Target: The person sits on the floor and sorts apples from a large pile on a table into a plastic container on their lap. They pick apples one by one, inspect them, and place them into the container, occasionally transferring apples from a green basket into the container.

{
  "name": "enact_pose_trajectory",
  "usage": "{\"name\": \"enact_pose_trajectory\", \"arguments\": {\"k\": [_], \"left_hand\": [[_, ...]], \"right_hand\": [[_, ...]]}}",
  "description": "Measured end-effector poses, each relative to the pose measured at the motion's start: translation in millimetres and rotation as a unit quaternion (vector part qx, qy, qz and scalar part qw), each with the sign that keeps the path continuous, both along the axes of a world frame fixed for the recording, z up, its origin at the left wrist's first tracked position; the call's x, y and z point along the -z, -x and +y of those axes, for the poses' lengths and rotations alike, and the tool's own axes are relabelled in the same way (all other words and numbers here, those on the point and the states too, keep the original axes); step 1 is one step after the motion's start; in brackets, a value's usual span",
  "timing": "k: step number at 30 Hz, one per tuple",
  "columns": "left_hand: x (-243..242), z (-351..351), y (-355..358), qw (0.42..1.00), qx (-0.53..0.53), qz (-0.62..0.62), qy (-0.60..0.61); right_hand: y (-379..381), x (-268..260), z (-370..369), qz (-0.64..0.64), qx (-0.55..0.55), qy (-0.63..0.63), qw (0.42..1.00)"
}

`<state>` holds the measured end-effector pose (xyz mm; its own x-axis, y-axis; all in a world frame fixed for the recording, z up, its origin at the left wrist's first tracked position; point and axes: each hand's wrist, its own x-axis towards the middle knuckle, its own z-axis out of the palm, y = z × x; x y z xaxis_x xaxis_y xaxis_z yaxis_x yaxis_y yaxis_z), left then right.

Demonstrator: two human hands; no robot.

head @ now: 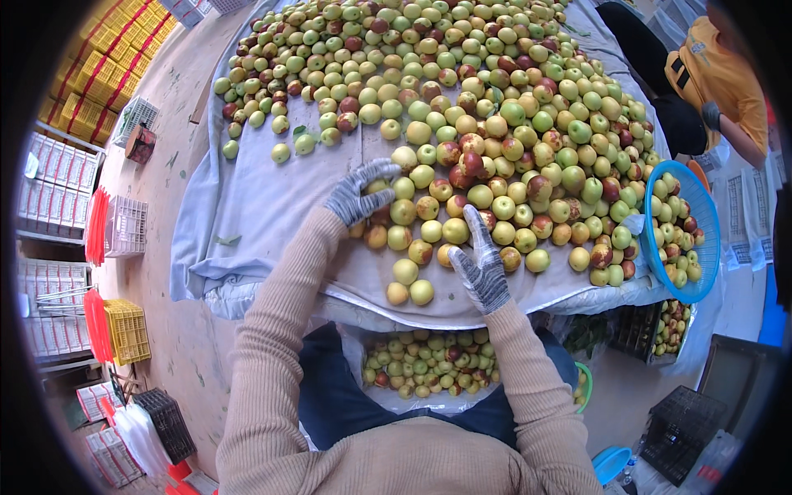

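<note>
Green, yellow and red-brown jujube-like fruits (458,230) lie heaped on a cloth-covered table (260,185). My left hand (362,192), in a grey and white knit glove, rests with spread fingers against fruits at the left of the near group; whether it grips one is hidden. My right hand (481,263), in a matching glove, is at the near side of the pile, thumb and fingers apart, beside a few fruits and holding none. Between my knees, below the table edge, is a lined container of similar fruits (433,365).
A blue plastic basket (711,272) of fruit leans at the table's right edge. A person in an orange shirt (711,80) is beyond it. Yellow crates (93,68) are stacked far left; a white crate (127,226) and yellow crate (130,331) stand on the floor. Black crates (680,427) are lower right.
</note>
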<state>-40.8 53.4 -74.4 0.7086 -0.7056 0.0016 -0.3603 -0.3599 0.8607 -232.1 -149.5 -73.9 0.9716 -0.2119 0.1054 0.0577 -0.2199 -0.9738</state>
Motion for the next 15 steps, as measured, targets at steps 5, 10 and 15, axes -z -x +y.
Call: {"name": "enact_pose_trajectory", "arguments": {"k": [5, 10, 15], "left_hand": [[-13.1, -18.1, 69.5, 0.997, 0.074, -0.01, -0.031], [-20.8, -19.0, 134.0, 0.994, 0.108, 0.002, 0.034], [-12.9, -20.0, 72.2, 0.995, -0.085, -0.021, 0.046]], "right_hand": [[4.3, -10.1, 1.4, -0.012, -0.019, -0.005, 1.0], [27.2, -17.0, -3.6, 0.08, -0.085, -0.122, 0.986], [52.4, -11.8, -1.6, 0.155, -0.014, -0.229, 0.961]]}}
